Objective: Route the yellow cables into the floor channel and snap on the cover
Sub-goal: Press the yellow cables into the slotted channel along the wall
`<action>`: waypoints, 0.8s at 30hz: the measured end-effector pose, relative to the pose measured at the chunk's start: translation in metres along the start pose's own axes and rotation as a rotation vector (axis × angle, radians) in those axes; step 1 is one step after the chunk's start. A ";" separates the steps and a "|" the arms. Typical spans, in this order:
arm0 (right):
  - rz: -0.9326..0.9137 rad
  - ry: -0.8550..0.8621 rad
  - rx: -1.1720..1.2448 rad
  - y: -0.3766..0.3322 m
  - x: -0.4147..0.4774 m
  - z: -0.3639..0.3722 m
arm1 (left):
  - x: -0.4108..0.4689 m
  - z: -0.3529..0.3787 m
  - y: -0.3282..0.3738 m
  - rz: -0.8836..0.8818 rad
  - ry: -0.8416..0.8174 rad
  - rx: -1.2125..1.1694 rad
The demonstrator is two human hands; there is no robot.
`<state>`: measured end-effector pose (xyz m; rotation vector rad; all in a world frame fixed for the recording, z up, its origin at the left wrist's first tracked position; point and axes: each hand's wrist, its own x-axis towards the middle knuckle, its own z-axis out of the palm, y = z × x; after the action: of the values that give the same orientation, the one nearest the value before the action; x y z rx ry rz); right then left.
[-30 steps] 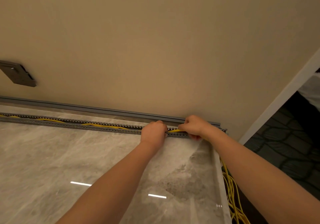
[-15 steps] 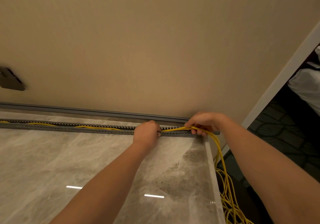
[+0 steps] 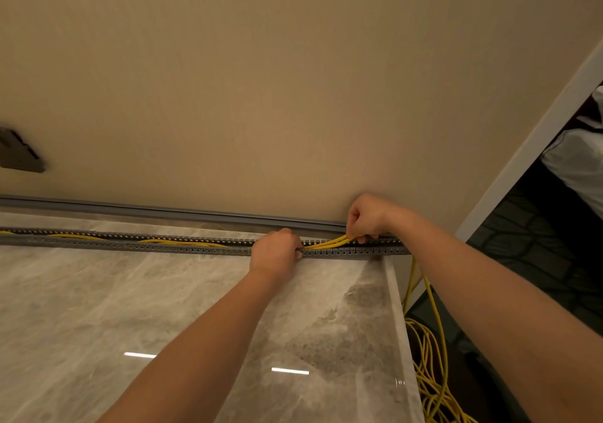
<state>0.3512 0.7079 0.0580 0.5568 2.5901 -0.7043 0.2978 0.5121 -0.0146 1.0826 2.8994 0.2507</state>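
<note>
A grey slotted floor channel runs along the far edge of a polished marble floor, parallel to a beige wall, with a plain grey strip lying between it and the wall's foot; the yellow cables lie inside the channel along its left stretch, then rise out of it near the right end. The left hand rests curled over the channel, its fingers pressed down on the near slotted wall where the cables leave the trough; whether it pinches them cannot be told. The right hand sits just beside the wall at the channel's right end, closed in a loose fist around the bundle of cables, which it holds slightly above the channel; from there the cables drop behind the forearm, over the floor's raised edge, and gather in a loose tangle on the darker lower level at the right. A white door frame slants up the right side; a dark bracket-like object sits on the wall at far left.
</note>
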 end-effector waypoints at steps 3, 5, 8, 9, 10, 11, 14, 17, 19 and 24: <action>-0.011 0.067 -0.246 -0.001 0.003 0.014 | 0.000 0.001 0.000 0.011 0.015 0.013; -0.040 0.142 -0.347 0.000 0.004 0.021 | -0.001 0.002 0.000 0.023 0.022 0.022; -0.056 0.134 -0.403 -0.001 0.005 0.022 | -0.004 0.003 0.000 0.038 0.024 0.045; -0.054 0.121 -0.416 -0.001 0.006 0.021 | -0.004 0.003 0.001 0.051 0.032 0.067; -0.052 0.108 -0.420 -0.002 0.007 0.021 | -0.006 0.002 0.003 0.068 0.048 0.086; -0.052 0.101 -0.417 -0.002 0.009 0.020 | -0.006 0.002 0.007 0.091 0.069 0.090; -0.048 0.100 -0.372 0.002 0.012 0.021 | -0.007 0.008 0.029 0.193 0.129 0.032; -0.047 0.109 -0.308 0.005 0.013 0.022 | -0.006 0.014 0.055 0.189 0.106 -0.013; -0.057 0.109 -0.265 0.009 0.013 0.024 | -0.005 0.017 0.062 0.164 0.104 0.005; -0.071 0.108 -0.190 0.015 0.015 0.024 | 0.005 0.014 0.069 0.165 0.083 0.094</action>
<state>0.3525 0.7104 0.0260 0.4564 2.7511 -0.4537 0.3402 0.5681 -0.0169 1.3606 2.9232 0.1704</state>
